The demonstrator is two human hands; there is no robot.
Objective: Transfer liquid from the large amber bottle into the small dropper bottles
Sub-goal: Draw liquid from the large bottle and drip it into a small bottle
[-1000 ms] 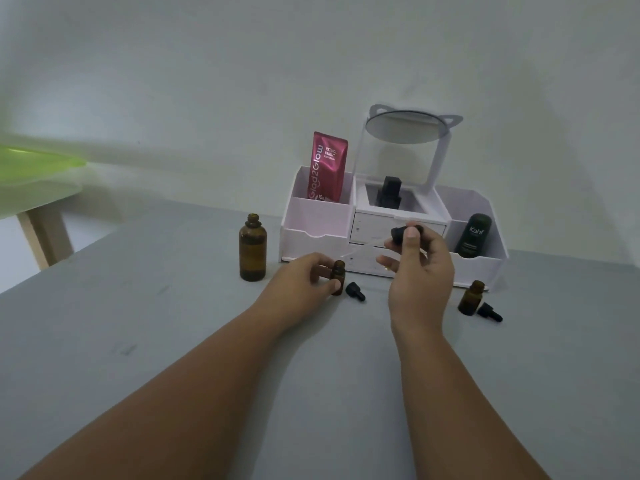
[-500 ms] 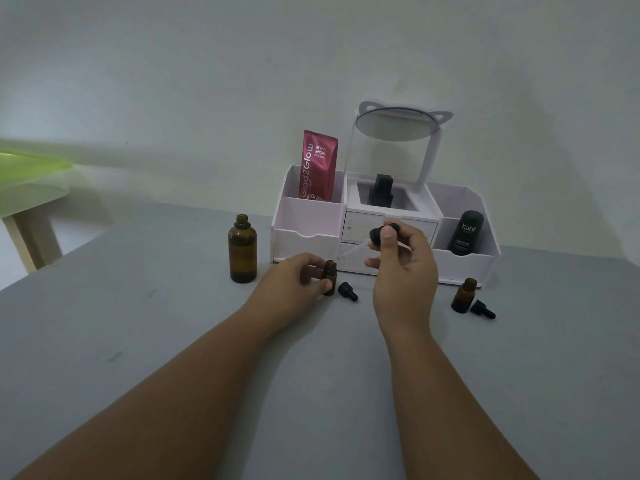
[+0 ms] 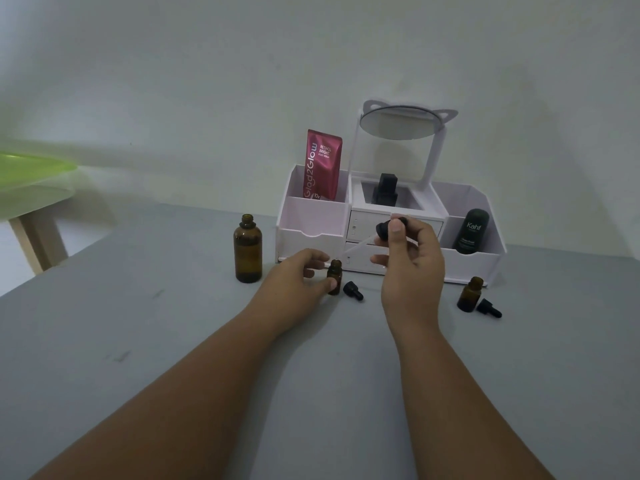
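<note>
Grips small amber glass dropper bottle [image 3: 334,277] on matte grey table [image 3: 138,341] with left hand [image 3: 301,277], fingers curled round it | pinches black rubber-bulbed dropper [image 3: 389,227] between right hand [image 3: 412,268] thumb and fingers, clear pipette tip too faint to place | left of both: cylindrical large amber bottle [image 3: 247,252], uncapped, liquid level unreadable

The large amber bottle [image 3: 247,251] stood uncapped left of centre. I held one small dropper bottle [image 3: 334,276] upright mid-frame, a black-bulbed dropper [image 3: 389,227] slanted above it; a second small bottle [image 3: 470,294] stood open at right.

Left grip [image 3: 298,276] low, right grip [image 3: 412,268] higher, both in a fingertip pinch.
</note>
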